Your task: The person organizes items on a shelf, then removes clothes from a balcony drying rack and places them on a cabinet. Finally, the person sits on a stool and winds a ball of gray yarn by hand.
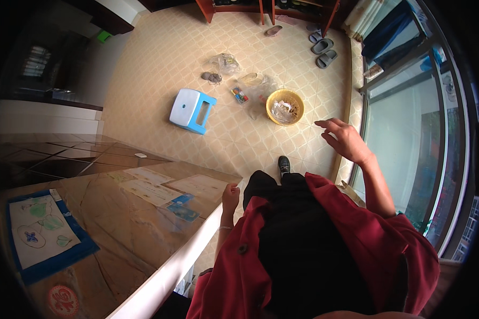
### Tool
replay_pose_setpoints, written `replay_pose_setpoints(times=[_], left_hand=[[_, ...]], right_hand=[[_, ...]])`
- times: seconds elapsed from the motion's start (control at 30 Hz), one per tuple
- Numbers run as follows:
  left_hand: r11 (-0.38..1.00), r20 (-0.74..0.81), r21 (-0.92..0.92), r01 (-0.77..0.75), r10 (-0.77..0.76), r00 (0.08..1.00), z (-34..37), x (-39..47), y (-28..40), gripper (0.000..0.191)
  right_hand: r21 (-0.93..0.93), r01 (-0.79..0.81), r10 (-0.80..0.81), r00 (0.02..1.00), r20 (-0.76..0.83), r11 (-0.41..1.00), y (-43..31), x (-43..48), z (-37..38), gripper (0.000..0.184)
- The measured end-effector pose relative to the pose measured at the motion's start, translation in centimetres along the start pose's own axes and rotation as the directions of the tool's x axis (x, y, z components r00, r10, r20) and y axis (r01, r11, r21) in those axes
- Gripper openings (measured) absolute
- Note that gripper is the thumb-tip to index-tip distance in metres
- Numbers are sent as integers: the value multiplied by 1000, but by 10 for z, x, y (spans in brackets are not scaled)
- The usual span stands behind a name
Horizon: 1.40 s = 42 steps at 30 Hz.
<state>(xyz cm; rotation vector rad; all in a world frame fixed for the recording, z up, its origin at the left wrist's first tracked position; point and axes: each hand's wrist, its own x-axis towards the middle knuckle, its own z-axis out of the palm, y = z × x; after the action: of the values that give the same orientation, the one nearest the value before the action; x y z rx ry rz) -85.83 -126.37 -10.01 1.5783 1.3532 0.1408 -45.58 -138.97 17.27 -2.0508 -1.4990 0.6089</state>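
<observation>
My right hand (345, 137) is raised at the right, fingers apart, holding nothing. It appears just right of a yellow plastic bin (268, 111) on the tiled floor, which contains crumpled clear plastic and brownish scraps. My left hand (230, 195) hangs low with its fingers curled, beside the edge of a marble-tiled wall (115, 239); no object shows in it, but the palm is hidden. Beyond the bin's left side lie clear plastic packaging (259, 89) and a small colourful pack (239, 95). A blue stool with a white seat (183, 105) stands further left.
A crumpled plastic bag (225, 63) and small grey shoes (211, 77) lie farther off. Grey slippers (326, 59) sit near the glass door (403, 131). Red-brown cabinet doors (205, 10) stand ajar at the back. Certificates (149, 191) and a drawing (44, 231) hang on the wall.
</observation>
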Motion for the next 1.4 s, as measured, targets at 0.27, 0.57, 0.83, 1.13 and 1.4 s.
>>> replay_pose_setpoints(times=[0.27, 0.57, 0.83, 1.13, 1.4], left_hand=[[989, 42, 59, 139, -142, 989, -28, 51, -5, 28], [994, 132, 90, 61, -73, 988, -101, 208, 9, 29], [996, -13, -52, 79, -80, 997, -165, 275, 2, 25], [976, -70, -121, 181, -190, 979, -212, 289, -50, 20], [727, 19, -586, 358, -429, 903, -255, 348, -28, 20]], right_hand=[[4, 99, -98, 988, 120, 995, -7, 100, 31, 33], [-117, -41, 53, 993, 103, 992, -39, 208, 58, 30], [-9, 13, -12, 987, 161, 1000, -49, 292, 81, 30], [-38, -80, 88, 938, 335, 996, -9, 390, 86, 34], [-50, -33, 45, 960, 275, 998, 0, 537, 60, 35]])
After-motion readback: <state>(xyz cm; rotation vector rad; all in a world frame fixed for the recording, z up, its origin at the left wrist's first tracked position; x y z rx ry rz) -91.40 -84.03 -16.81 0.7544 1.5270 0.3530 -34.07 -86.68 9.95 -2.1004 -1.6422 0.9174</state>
